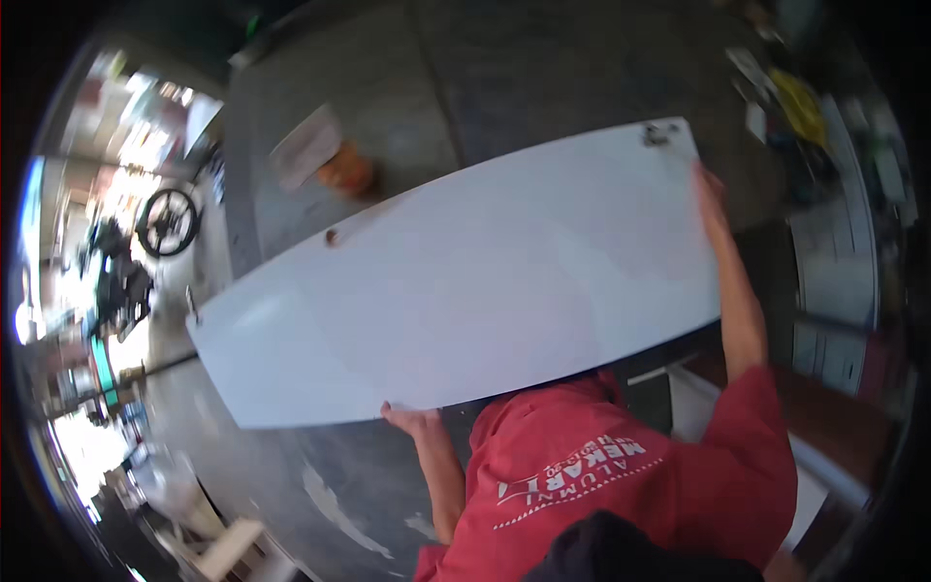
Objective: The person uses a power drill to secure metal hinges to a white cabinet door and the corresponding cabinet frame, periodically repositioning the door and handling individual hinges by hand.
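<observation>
Two hands carry one large white panel (pixel 465 281) flat in front of the person, above a grey concrete floor (pixel 524 68). Left hand (pixel 412 419) has its grip curled under the near long edge — fingers hidden beneath, thumb side showing — so it is closed on the panel. Right hand (pixel 711 199) presses against the far short end near a small metal hinge (pixel 659 133); its fingers wrap that edge. Judging by its flatness, the panel looks stiff and smooth, probably slippery on the faces and awkward from its width rather than very heavy; the edges seem the sound place to hold. An orange object under a pale sheet (pixel 335 160) lies on the floor beyond.
</observation>
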A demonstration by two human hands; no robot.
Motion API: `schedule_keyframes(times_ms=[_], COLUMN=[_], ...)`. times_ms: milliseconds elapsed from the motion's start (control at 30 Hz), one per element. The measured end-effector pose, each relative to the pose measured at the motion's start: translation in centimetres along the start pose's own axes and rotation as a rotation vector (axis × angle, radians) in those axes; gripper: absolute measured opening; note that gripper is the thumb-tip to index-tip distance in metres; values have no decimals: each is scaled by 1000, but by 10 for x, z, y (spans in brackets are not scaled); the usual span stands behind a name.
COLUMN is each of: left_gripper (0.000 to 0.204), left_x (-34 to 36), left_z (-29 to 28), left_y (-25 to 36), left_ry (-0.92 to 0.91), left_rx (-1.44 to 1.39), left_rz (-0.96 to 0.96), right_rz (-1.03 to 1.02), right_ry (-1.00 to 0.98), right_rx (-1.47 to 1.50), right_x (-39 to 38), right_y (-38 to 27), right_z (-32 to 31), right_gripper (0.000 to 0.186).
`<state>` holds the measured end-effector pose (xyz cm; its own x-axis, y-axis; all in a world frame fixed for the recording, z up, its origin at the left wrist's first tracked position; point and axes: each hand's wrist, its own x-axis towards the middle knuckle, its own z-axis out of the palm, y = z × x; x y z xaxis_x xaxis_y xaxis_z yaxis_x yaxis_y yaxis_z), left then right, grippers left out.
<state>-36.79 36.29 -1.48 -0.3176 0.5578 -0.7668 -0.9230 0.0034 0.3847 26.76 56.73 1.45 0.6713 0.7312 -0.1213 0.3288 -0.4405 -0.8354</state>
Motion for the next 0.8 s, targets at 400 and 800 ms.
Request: schedule_keyframes(times_ms=[400, 800], left_gripper=[46, 62], left_x=[29, -17], left_z=[-17, -105], left_y=[-2, -36], left_ry=[104, 208], left_rx=[281, 557], left_rz=[103, 268], right_rz=[-465, -951], right_ry=[126, -755], right_rx=[-374, 72], right_x=[-52, -256], right_y=[-10, -4], right_z=[-39, 91], right_gripper=[52, 67])
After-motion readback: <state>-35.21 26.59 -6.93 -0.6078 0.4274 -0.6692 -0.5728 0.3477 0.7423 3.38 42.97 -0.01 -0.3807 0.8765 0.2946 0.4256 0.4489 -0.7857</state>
